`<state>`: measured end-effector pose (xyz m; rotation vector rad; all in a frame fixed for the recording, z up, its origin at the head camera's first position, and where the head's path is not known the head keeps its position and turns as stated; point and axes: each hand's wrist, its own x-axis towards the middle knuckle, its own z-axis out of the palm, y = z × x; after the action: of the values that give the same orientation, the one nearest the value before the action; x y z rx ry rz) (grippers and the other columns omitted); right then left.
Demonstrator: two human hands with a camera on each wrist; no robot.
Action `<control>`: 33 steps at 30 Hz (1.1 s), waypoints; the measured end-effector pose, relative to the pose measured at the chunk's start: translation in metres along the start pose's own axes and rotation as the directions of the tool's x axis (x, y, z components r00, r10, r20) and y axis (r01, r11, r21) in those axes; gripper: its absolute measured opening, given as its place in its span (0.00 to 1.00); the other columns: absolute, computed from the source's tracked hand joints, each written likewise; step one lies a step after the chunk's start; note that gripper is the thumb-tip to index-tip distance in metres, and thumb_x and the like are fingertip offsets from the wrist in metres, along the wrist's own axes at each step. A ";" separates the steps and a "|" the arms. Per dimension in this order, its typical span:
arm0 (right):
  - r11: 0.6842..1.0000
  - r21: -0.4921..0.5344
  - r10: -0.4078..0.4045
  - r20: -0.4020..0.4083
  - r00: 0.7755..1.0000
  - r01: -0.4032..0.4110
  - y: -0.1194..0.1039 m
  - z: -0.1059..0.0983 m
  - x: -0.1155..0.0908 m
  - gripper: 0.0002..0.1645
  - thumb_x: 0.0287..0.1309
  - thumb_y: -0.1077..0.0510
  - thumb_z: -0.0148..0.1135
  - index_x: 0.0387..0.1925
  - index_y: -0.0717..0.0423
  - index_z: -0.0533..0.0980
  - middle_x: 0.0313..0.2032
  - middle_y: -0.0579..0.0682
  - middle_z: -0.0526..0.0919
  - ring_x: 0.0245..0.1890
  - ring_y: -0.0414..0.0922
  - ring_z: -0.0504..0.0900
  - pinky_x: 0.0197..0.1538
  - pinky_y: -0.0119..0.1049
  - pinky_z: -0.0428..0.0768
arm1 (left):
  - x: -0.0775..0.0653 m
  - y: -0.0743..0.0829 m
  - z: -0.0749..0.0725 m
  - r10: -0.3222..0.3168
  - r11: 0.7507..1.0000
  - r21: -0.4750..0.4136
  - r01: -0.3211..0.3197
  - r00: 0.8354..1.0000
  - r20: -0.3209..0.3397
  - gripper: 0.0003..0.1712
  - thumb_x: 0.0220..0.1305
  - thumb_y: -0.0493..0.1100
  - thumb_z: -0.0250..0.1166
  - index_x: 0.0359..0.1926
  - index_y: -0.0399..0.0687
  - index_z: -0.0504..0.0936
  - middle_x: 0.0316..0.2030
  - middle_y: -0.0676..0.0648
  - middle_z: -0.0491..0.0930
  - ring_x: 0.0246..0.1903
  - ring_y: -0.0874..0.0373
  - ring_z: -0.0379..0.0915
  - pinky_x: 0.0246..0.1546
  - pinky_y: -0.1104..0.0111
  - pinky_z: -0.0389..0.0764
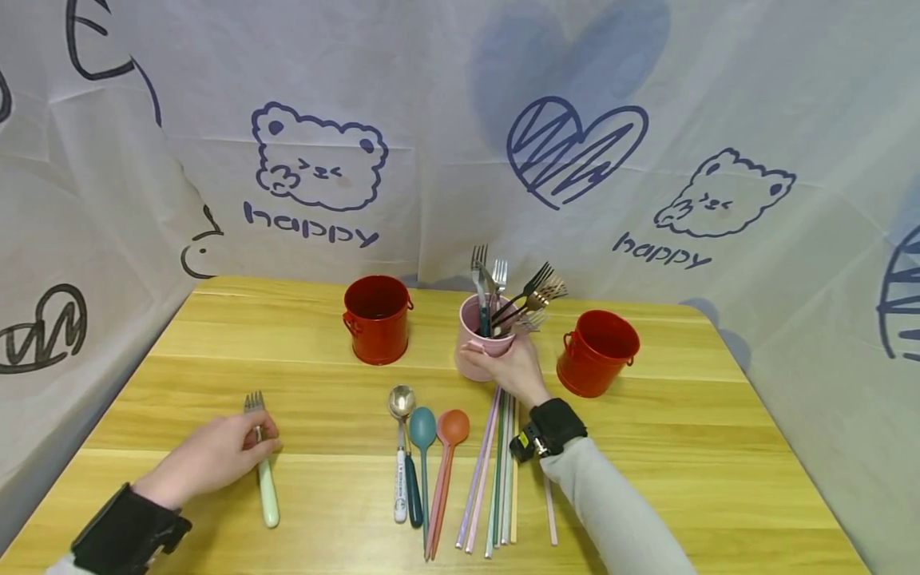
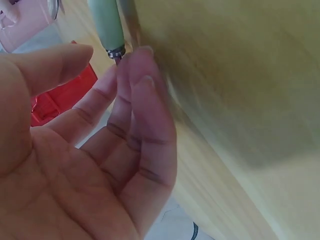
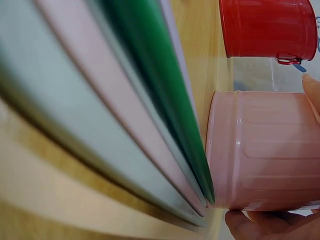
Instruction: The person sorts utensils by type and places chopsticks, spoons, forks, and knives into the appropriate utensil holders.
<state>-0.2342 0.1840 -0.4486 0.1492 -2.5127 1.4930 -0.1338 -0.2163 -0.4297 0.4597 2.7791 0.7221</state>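
On the left, my left hand (image 1: pixel 216 451) rests over the neck of a fork (image 1: pixel 267 491) with a pale green handle, lying on the wooden table. In the left wrist view the fingers bend loosely by the neck, just below the green handle (image 2: pixel 107 25), with the thumb apart from it. My right hand (image 1: pixel 519 372) grips a pink bucket (image 1: pixel 470 363) standing at the back, thumb on one side and fingers round the other. Several forks (image 1: pixel 535 291) with silver, black and gold tines stand in this bucket, tines up.
A red bucket (image 1: pixel 377 331) stands left of the pink one, another red bucket (image 1: pixel 592 363) right of it. Spoons (image 1: pixel 422 427) and several pastel and green chopsticks (image 1: pixel 492 471) lie in the middle, some chopsticks under the right forearm. A drawn-on white cloth (image 1: pixel 446 160) hangs behind.
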 end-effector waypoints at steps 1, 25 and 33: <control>1.000 -0.003 0.004 -0.001 1.000 -0.004 0.000 0.000 0.000 0.47 0.37 0.49 0.78 0.60 0.56 0.66 0.54 0.53 0.77 0.54 0.46 0.75 0.60 0.43 0.69 | 0.001 -0.001 0.000 -0.003 1.000 -0.002 0.003 1.000 0.003 0.04 0.61 0.44 0.63 0.35 0.50 0.76 0.17 0.54 0.64 0.15 0.62 0.57 0.16 0.72 0.60; 1.000 -0.011 0.017 0.014 1.000 -0.017 -0.001 0.001 -0.001 0.49 0.38 0.48 0.78 0.61 0.55 0.64 0.55 0.53 0.76 0.55 0.46 0.74 0.61 0.44 0.69 | 0.015 0.011 0.007 0.073 0.997 0.028 -0.072 0.997 -0.035 0.05 0.60 0.41 0.63 0.27 0.49 0.79 0.18 0.54 0.66 0.18 0.62 0.59 0.20 0.69 0.62; 1.000 0.011 0.021 0.016 1.000 -0.021 0.000 0.000 0.000 0.47 0.38 0.49 0.78 0.60 0.54 0.65 0.54 0.52 0.77 0.54 0.46 0.75 0.60 0.43 0.70 | 0.023 0.023 0.008 0.136 0.990 -0.018 -0.138 0.988 -0.074 0.05 0.57 0.41 0.66 0.27 0.51 0.78 0.20 0.57 0.70 0.20 0.64 0.63 0.21 0.71 0.66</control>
<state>-0.2338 0.1838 -0.4487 0.1371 -2.5264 1.5198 -0.1468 -0.1854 -0.4281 0.6370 2.8250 0.8153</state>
